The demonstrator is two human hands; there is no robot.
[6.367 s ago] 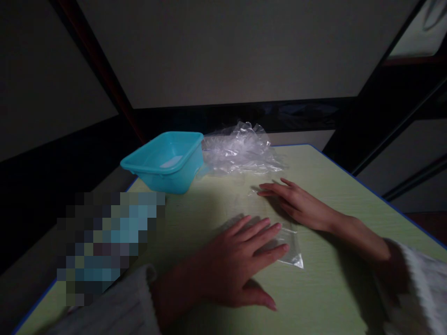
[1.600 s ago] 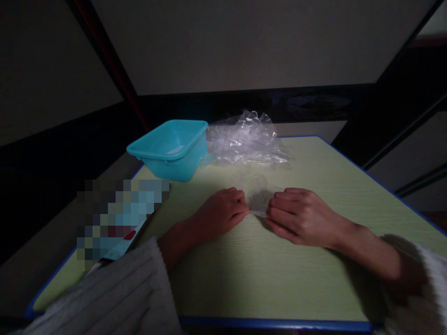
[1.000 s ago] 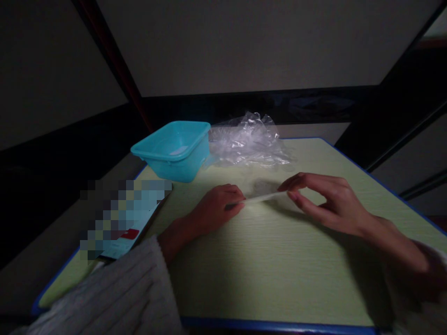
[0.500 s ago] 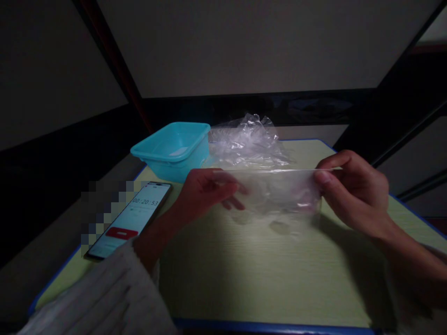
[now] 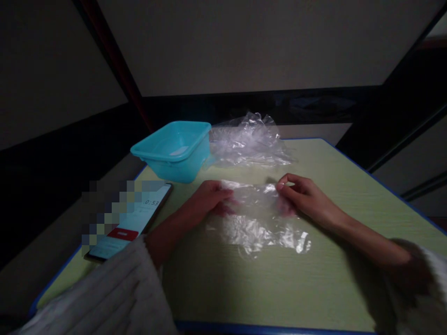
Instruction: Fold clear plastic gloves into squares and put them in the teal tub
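A clear plastic bag (image 5: 254, 228) is stretched between my two hands, low over the middle of the table. My left hand (image 5: 211, 197) pinches its upper left corner, with the thumb in front and some fingers seen through the film. At the upper right corner, my right hand (image 5: 300, 193) grips the edge between thumb and forefinger; its other fingers curl behind the plastic. The bag's lower part hangs crinkled and shiny. Whether its bottom touches the table I cannot tell.
A turquoise plastic basket (image 5: 195, 160) stands at the back left with something whitish inside. Beside it lies a heap of crumpled clear plastic (image 5: 247, 144). A phone (image 5: 139, 223) showing a timer rests at the left edge of the blue-edged table (image 5: 279, 293).
Both hands have come lower, and the right has moved left, bringing them closer together. The bag went down with them, and its lower part now looks more crumpled.
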